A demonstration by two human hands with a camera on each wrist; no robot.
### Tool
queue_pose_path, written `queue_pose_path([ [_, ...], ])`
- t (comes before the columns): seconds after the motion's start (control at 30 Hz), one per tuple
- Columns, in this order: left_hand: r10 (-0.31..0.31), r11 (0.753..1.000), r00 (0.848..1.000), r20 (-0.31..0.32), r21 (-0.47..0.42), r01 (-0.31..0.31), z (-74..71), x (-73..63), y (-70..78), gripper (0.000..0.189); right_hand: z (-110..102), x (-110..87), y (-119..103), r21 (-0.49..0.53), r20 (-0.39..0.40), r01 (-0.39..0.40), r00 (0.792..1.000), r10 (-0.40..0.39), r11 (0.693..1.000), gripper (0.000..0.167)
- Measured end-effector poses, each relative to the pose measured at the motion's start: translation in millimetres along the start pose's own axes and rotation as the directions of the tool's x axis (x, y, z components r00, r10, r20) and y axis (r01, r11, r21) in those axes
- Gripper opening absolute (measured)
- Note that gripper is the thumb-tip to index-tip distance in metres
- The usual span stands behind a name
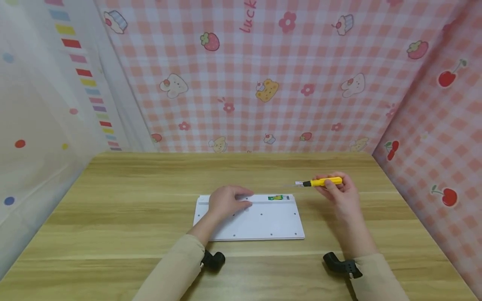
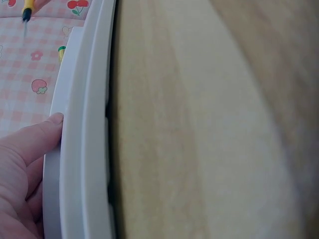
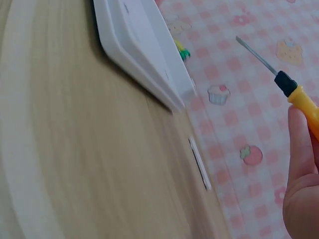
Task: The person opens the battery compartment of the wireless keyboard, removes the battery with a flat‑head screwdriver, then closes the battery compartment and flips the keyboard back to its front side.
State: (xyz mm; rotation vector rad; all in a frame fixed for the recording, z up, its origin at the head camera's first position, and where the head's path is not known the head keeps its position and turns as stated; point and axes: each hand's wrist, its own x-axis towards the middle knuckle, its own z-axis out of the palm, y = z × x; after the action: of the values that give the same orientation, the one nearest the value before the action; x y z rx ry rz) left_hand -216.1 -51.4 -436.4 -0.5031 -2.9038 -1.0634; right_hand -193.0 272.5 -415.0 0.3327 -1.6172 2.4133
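A white keyboard (image 1: 278,221) lies underside up on the table, with small dark screw holes and a raised ridge along its far side. In an open slot in that ridge sits a green-and-yellow battery (image 1: 276,197). My left hand (image 1: 227,202) holds the ridge at the left half, thumb on the near side and fingers toward the far edge. Off the keyboard's right end, my right hand (image 1: 340,194) grips the yellow handle of a screwdriver (image 1: 325,181), raised with its metal tip pointing left. The right wrist view shows the bare shaft, touching nothing.
A small white strip (image 3: 200,164), like a battery cover, lies on the wooden table (image 1: 132,217) beyond the keyboard's right end. Behind the table hangs a pink checked cloth (image 1: 244,117); another patterned cloth (image 1: 425,167) closes the right side. Black wrist mounts (image 1: 214,261) jut from both sleeves.
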Motion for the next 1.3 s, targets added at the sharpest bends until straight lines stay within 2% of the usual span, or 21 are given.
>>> queue_pose_path([
  [0.13, -0.003, 1.000, 1.000, 0.000, -0.003, 0.003, -0.2, -0.3, -0.8, 0.027, -20.2, -2.7, -8.4, -0.003, 0.060, 0.004, 0.998, -0.004, 1.000, 0.026],
  [0.27, -0.011, 1.000, 1.000, 0.001, -0.007, 0.011, -0.1, -0.8, -1.4, 0.026, -39.8, -6.2, -17.0, 0.051, 0.087, 0.019, 0.996, -0.023, 0.999, 0.030],
  [0.4, -0.015, 1.000, 1.000, 0.000, -0.007, 0.015, -0.4, -1.5, -1.1, 0.026, -58.8, -10.3, -24.0, 0.112, 0.072, 0.022, 0.997, -0.030, 0.993, 0.034],
  [0.63, -0.024, 1.000, 1.000, 0.001, -0.008, 0.024, -0.4, -2.0, -0.5, 0.026, -88.6, -15.8, -33.1, 0.157, 0.044, -0.026, 0.999, 0.019, 0.987, 0.033],
  [0.8, -0.020, 1.000, 1.000, 0.000, -0.004, 0.020, 0.6, -1.6, -0.6, 0.026, -107.2, -20.2, -35.2, 0.157, 0.031, -0.017, 0.999, 0.012, 0.987, 0.032],
  [0.9, -0.017, 1.000, 1.000, 0.001, 0.002, 0.017, 0.9, -1.3, -0.3, 0.026, -117.3, -22.9, -36.0, 0.131, 0.036, -0.038, 0.999, 0.033, 0.991, 0.030],
  [1.07, -0.014, 1.000, 1.000, 0.001, 0.000, 0.014, 0.7, -0.4, 0.3, 0.026, -133.4, -23.0, -36.7, -0.001, 0.127, -0.104, 0.986, 0.103, 0.995, 0.032],
  [1.17, -0.011, 1.000, 1.000, 0.000, -0.005, 0.011, 0.9, -0.1, 0.0, 0.026, -141.2, -22.2, -38.3, -0.180, 0.156, -0.134, 0.974, 0.163, 0.974, 0.031],
  [1.2, -0.012, 1.000, 1.000, 0.000, -0.007, 0.012, 1.0, -0.1, -0.1, 0.026, -143.1, -22.2, -39.1, -0.254, 0.145, -0.142, 0.972, 0.183, 0.957, 0.029],
  [1.23, -0.013, 1.000, 1.000, -0.001, -0.006, 0.013, 1.2, 0.0, -0.4, 0.026, -144.6, -22.3, -40.1, -0.361, 0.124, -0.137, 0.973, 0.193, 0.923, 0.027],
  [1.27, -0.013, 1.000, 1.000, -0.001, -0.007, 0.013, 1.2, 0.0, -0.5, 0.026, -145.9, -22.5, -41.4, -0.475, 0.102, -0.128, 0.975, 0.199, 0.871, 0.025],
  [1.3, -0.015, 1.000, 1.000, -0.001, -0.008, 0.015, 1.2, 0.0, -0.4, 0.026, -146.9, -22.5, -42.5, -0.586, 0.082, -0.112, 0.977, 0.196, 0.803, 0.024],
])
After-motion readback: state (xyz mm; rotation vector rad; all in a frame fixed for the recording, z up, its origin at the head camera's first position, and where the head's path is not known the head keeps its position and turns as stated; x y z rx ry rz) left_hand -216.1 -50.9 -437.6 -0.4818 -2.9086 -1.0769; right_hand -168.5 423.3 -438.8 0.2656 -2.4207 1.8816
